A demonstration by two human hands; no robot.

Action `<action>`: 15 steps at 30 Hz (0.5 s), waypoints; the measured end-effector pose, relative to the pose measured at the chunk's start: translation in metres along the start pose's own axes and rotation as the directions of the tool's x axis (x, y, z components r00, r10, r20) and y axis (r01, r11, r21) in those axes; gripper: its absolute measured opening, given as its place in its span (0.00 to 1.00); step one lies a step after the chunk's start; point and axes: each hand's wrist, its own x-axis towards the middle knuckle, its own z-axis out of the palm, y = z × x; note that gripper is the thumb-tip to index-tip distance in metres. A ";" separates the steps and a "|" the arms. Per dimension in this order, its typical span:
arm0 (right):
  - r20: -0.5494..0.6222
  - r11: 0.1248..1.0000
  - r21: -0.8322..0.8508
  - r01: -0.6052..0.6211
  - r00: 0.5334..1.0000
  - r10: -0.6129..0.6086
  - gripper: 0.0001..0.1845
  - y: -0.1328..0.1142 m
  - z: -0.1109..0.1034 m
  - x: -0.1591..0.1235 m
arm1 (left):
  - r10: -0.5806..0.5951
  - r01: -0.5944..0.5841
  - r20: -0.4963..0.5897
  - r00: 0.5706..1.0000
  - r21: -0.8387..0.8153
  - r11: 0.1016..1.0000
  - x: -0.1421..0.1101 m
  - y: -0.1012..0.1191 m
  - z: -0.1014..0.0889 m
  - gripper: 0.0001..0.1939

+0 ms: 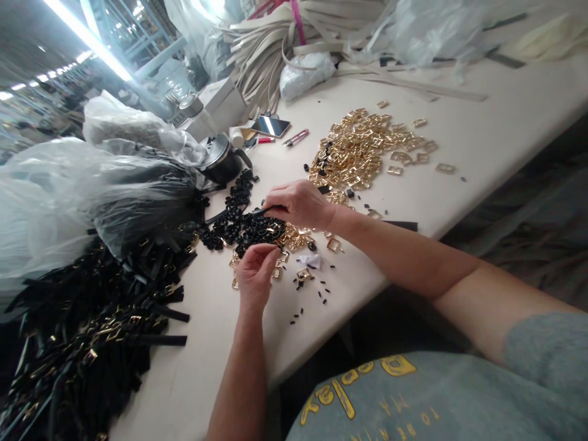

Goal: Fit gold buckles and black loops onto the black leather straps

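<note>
Grey cloth shirt (pixel 390 395) is lying nearest; right hand (pixel 298 203) is pinching a thin black piece (pixel 272 209), left hand's (pixel 255 275) hold unclear; seemingly finished black straps (pixel 87 309) are lying left of shiny black loops (pixel 232 222), loose gold buckles (pixel 356 153) remaining right.

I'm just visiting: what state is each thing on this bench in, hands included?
Left hand: fingers curled; whether it grips anything is unclear
Right hand: pinching a black strip
Black strip: held at the fingertips
Gold buckles: loose, heaped, some scattered
Black loops: loosely piled
Black straps: piled, some with buckles
Mug: upright
Phone: lying flat
Beige straps: bundled
</note>
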 end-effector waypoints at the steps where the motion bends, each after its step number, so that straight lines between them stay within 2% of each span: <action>1: -0.018 1.000 -0.012 -0.020 1.000 0.019 0.11 0.003 -0.001 0.001 | 0.055 -0.064 0.086 0.995 0.100 0.993 -0.001 0.001 0.004 0.05; 3: -0.037 0.998 -0.032 -0.049 0.998 0.048 0.12 0.008 -0.002 0.002 | 0.174 -0.256 0.267 0.948 0.312 0.915 0.000 0.004 0.013 0.02; 5: -0.042 0.996 -0.048 -0.070 0.997 0.068 0.11 0.010 -0.001 0.002 | 0.241 -0.449 0.440 0.865 0.467 0.762 0.005 0.006 0.022 0.03; 7: -0.040 0.995 -0.054 -0.085 0.996 0.083 0.11 0.012 0.001 0.002 | 0.247 -0.571 0.563 0.789 0.521 0.635 0.012 0.006 0.030 0.04; 9: -0.033 0.994 -0.053 -0.093 0.995 0.091 0.11 0.012 0.001 0.002 | 0.226 -0.637 0.640 0.734 0.534 0.556 0.020 0.005 0.035 0.04; 11: -0.021 0.995 -0.052 -0.091 0.996 0.090 0.10 0.012 0.001 0.002 | 0.203 -0.670 0.675 0.709 0.554 0.495 0.026 0.004 0.038 0.04; 15: -0.003 0.994 -0.068 -0.087 0.996 0.087 0.09 0.012 0.002 0.003 | 0.144 -0.688 0.700 0.700 0.607 0.397 0.029 0.006 0.042 0.04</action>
